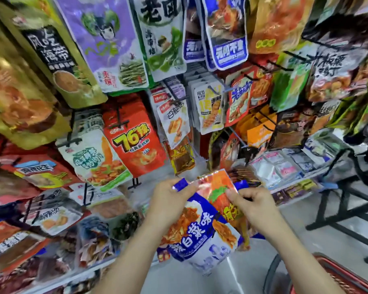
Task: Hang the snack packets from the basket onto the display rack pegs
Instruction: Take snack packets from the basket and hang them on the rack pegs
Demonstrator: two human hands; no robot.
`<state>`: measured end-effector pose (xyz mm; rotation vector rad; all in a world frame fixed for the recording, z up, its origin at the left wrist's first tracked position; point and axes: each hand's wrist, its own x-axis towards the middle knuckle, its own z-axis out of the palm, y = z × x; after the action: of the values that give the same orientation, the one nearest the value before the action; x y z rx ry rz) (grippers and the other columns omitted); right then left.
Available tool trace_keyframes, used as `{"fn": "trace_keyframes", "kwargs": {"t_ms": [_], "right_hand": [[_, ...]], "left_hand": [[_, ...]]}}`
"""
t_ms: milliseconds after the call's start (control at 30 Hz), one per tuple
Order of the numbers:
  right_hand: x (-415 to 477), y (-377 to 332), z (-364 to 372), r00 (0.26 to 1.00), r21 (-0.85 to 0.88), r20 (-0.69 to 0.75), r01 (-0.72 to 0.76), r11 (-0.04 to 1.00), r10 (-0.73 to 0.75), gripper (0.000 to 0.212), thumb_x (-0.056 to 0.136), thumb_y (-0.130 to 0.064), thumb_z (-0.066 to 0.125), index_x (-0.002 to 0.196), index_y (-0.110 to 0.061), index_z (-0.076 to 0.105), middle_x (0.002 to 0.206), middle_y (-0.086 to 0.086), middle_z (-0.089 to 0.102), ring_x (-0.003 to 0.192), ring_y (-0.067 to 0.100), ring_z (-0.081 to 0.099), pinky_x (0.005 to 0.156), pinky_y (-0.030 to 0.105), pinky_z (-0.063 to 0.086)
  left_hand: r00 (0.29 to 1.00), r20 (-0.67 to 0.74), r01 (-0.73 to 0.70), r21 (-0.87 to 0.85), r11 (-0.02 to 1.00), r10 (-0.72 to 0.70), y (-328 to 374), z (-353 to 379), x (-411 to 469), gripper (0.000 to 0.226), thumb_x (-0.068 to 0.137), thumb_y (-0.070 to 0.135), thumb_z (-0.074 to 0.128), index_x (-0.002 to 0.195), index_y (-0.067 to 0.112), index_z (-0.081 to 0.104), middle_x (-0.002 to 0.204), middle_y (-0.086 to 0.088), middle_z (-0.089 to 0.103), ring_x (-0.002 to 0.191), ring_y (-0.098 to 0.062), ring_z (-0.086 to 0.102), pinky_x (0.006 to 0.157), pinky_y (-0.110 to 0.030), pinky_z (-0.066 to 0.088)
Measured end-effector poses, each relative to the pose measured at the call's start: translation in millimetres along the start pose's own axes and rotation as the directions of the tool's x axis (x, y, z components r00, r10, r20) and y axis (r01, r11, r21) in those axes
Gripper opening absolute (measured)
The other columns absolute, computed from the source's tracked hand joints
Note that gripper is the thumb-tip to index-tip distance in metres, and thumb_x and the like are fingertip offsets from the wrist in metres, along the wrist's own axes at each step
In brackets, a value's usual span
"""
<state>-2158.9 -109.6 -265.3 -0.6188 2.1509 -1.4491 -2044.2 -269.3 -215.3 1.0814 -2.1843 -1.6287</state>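
In front of the display rack I hold a small stack of blue-and-white snack packets [202, 236] with orange food pictures. My left hand [170, 200] grips the top left corner of the stack. At the top right, my right hand [251, 202] pinches the shiny front packet. The red basket [346, 276] shows at the bottom right corner. Matching blue packets [227, 32] hang on a peg high on the rack. Some bare black pegs [261, 113] stick out at the right of the rack.
Hanging packets crowd the rack on the left and centre, such as a red packet [134, 134] and a purple one [106, 39]. Small white sachets [283, 166] lie on a shelf at right. A black metal stand [348, 204] rises from the floor at right.
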Motion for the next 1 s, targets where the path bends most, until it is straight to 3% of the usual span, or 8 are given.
{"fn": "trace_keyframes", "kwargs": {"t_ms": [200,333,533,633,700,767,833,1000], "right_hand": [[61.8,54.8,24.3,0.997,-0.008,-0.08,-0.005,1.0,0.004,0.06,0.091,-0.031,0.064,0.052,0.007,0.039,0.049,0.002,0.026,0.044,0.014,0.028,0.048,0.03,0.023],[99.8,90.0,43.1,0.983,-0.004,-0.149,0.109,0.994,-0.108,0.06,0.088,-0.036,0.063,0.049,0.001,0.035,0.052,0.0,0.023,0.05,0.007,0.021,0.049,0.025,0.017],[146.8,142.9,77.1,0.941,0.179,-0.168,0.322,0.93,-0.294,0.076,0.08,-0.057,0.06,0.06,0.014,0.041,0.051,0.02,0.033,0.054,0.016,0.033,0.053,0.032,0.025],[166.3,152.4,91.3,0.893,0.269,-0.206,0.445,0.854,-0.401,0.079,0.075,-0.058,0.061,0.065,0.019,0.047,0.053,0.024,0.041,0.056,0.015,0.037,0.053,0.031,0.027],[175.5,153.0,98.5,0.844,0.284,-0.232,0.534,0.796,-0.483,0.079,0.076,-0.055,0.062,0.067,0.022,0.046,0.054,0.018,0.042,0.058,0.016,0.037,0.054,0.032,0.027],[183.6,153.6,105.4,0.803,0.293,-0.242,0.596,0.748,-0.545,0.077,0.076,-0.054,0.062,0.065,0.021,0.046,0.058,0.011,0.042,0.058,0.016,0.035,0.051,0.037,0.025],[189.9,155.5,112.3,0.772,0.298,-0.262,0.635,0.712,-0.579,0.077,0.076,-0.053,0.062,0.064,0.021,0.045,0.058,0.01,0.041,0.056,0.016,0.034,0.047,0.044,0.025],[203.7,168.3,120.5,0.775,0.351,-0.276,0.632,0.691,-0.569,0.085,0.072,-0.06,0.069,0.069,0.021,0.045,0.055,0.022,0.041,0.061,0.017,0.036,0.052,0.042,0.027]], "left_hand": [[0.998,-0.045,0.043,-0.078,0.996,-0.047,-58.6,18.6,70.5,0.016,0.085,0.015,0.072,0.075,0.027,0.073,0.072,0.004,0.069,0.066,-0.01,0.059,0.064,-0.022,0.045],[0.978,-0.018,-0.208,0.008,0.978,0.208,-93.1,24.9,113.1,0.031,0.082,0.004,0.072,0.084,0.035,0.07,0.082,0.025,0.07,0.079,0.017,0.058,0.071,-0.001,0.038],[0.846,-0.097,-0.501,0.193,0.844,0.525,-139.5,35.5,148.8,0.03,0.089,0.012,0.064,0.102,0.04,0.067,0.108,0.037,0.062,0.103,0.017,0.056,0.087,0.001,0.035],[0.763,-0.176,-0.57,0.271,0.775,0.622,-146.9,36.5,161.5,0.021,0.078,0.028,0.06,0.091,0.042,0.067,0.094,0.035,0.066,0.087,0.017,0.059,0.079,0.0,0.039],[0.701,-0.24,-0.606,0.296,0.739,0.671,-147.6,38.3,171.9,0.007,0.078,0.031,0.072,0.074,0.035,0.067,0.074,0.027,0.067,0.067,0.012,0.058,0.065,-0.004,0.041],[0.649,-0.281,-0.64,0.301,0.707,0.707,-149.4,40.4,182.3,0.021,0.078,0.035,0.075,0.065,0.022,0.065,0.058,0.013,0.065,0.05,0.003,0.052,0.052,-0.015,0.041],[0.606,-0.295,-0.662,0.327,0.674,0.738,-150.6,42.4,188.9,0.026,0.076,0.037,0.073,0.064,0.016,0.065,0.052,0.003,0.062,0.046,-0.003,0.047,0.048,-0.025,0.038],[0.597,-0.227,-0.679,0.367,0.636,0.769,-155.5,42.6,194.1,0.017,0.079,0.023,0.076,0.063,0.023,0.07,0.052,0.016,0.063,0.047,0.006,0.048,0.05,-0.012,0.039]]}}
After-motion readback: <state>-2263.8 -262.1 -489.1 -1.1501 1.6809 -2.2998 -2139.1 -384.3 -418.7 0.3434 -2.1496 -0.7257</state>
